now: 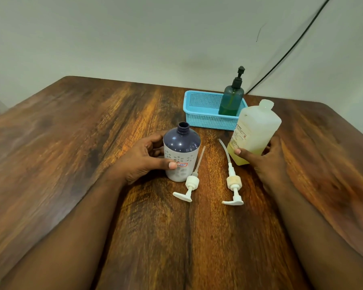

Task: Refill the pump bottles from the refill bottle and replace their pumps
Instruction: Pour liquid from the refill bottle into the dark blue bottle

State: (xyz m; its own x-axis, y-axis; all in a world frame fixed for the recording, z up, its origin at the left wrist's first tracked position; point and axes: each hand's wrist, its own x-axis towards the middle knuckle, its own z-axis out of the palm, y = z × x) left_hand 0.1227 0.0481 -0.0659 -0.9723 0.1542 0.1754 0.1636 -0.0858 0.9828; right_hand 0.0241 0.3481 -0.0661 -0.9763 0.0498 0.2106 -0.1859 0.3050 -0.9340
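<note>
At frame centre the left hand [144,158] curls round the navy-and-white pump bottle [181,152], which stands upright on the bench [71,132] with its neck open. Right of it, the right hand [266,162] grips the base of the translucent refill bottle [255,132], uncapped and tilted so its mouth points up and away. Pouring would mean swinging that mouth leftward over the open neck. Two white pumps [190,185] lie between the hands.

Table [92,143]: streaked brown wood grain, low sheen; pump bottle [181,151] glossy dark plastic; refill bottle [255,130] translucent matt plastic; basket [201,109] perforated blue plastic.
</note>
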